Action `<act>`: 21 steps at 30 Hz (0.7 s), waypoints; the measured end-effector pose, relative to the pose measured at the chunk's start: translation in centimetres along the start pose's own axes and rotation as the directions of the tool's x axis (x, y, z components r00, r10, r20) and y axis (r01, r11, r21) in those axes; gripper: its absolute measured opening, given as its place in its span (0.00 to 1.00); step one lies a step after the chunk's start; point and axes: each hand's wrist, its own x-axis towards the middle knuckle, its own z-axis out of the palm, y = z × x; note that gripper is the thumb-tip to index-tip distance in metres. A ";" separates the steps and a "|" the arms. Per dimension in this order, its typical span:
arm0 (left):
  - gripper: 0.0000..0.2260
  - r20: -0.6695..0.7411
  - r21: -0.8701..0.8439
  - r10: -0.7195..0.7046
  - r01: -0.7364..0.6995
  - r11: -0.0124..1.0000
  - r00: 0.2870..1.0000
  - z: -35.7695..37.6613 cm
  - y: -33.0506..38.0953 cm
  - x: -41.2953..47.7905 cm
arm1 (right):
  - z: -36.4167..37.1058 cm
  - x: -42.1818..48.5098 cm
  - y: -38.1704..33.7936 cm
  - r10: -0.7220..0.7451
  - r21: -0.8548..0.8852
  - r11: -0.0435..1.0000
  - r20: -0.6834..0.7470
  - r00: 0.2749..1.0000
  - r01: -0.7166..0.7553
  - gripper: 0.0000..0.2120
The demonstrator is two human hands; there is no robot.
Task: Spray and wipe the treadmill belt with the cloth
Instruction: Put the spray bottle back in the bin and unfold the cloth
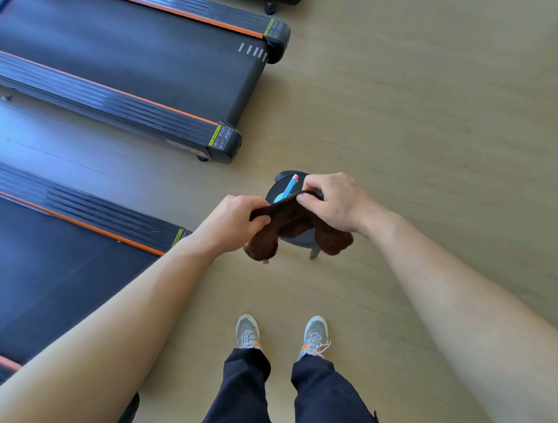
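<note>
From the head camera, your left hand (pixel 238 222) and right hand (pixel 330 198) each pinched the brown cloth (pixel 298 225), stretched above a stool (pixel 302 237) beside the treadmill belt (pixel 37 294). Spraying and wiping apparently remained undone. The blue spray bottle (pixel 287 189) lay mostly hidden behind the cloth.

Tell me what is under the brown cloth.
Under the brown fluffy cloth is a round black stool with a blue spray bottle lying on it. The bottle's body is covered.

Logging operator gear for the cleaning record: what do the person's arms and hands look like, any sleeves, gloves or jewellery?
Left hand and right hand are bare, without gloves. Both forearms are uncovered to the frame edge; no sleeves, watch, rings or bands show.
</note>
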 end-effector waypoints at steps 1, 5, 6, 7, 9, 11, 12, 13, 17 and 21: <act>0.04 0.015 0.011 -0.007 0.007 1.000 1.000 0.6 -0.3 0.1 | -0.4 -0.1 0.0 -0.009 -0.001 1.000 -0.006 1.000 0.009 0.10; 0.05 -0.011 0.044 -0.029 0.029 0.999 1.000 1.7 -1.7 0.5 | -2.4 -0.5 1.1 -0.018 -0.227 0.974 -0.013 1.000 0.015 0.09; 0.05 -0.030 0.053 -0.039 0.041 0.998 0.999 1.6 -2.0 0.6 | -2.9 -0.8 1.6 0.004 -0.310 0.951 0.005 1.000 -0.003 0.09; 0.05 -0.051 0.053 -0.049 0.052 0.997 0.997 1.4 -2.3 0.6 | -3.2 -1.0 2.2 0.030 -0.381 0.924 0.026 0.999 -0.018 0.11; 0.06 -0.088 0.027 -0.053 0.055 0.998 0.995 0.7 -2.5 0.7 | -3.0 -1.6 3.3 0.079 -0.454 0.891 0.082 0.994 -0.033 0.16; 0.05 -0.134 -0.015 -0.048 0.046 0.999 0.990 -0.1 -2.4 1.0 | -2.2 -2.2 4.3 0.124 -0.448 0.893 0.157 0.980 -0.041 0.18; 0.05 -0.159 -0.035 -0.043 0.038 0.999 0.986 -0.6 -2.2 1.1 | -1.8 -2.6 4.7 0.138 -0.424 0.905 0.196 0.971 -0.043 0.16; 0.05 -0.177 -0.050 -0.038 0.030 0.998 0.984 -1.0 -2.1 1.2 | -1.4 -2.9 5.0 0.145 -0.406 0.913 0.224 0.964 -0.043 0.11; 0.07 -0.140 -0.059 -0.007 -0.001 0.998 0.990 -2.3 -1.0 1.6 | -0.1 -3.5 6.4 0.253 -0.384 0.911 0.229 0.940 -0.152 0.05; 0.07 -0.095 -0.081 -0.005 -0.003 0.997 0.996 -3.4 -0.5 1.6 | 0.9 -3.9 7.1 0.332 -0.391 0.886 0.158 0.930 -0.250 0.08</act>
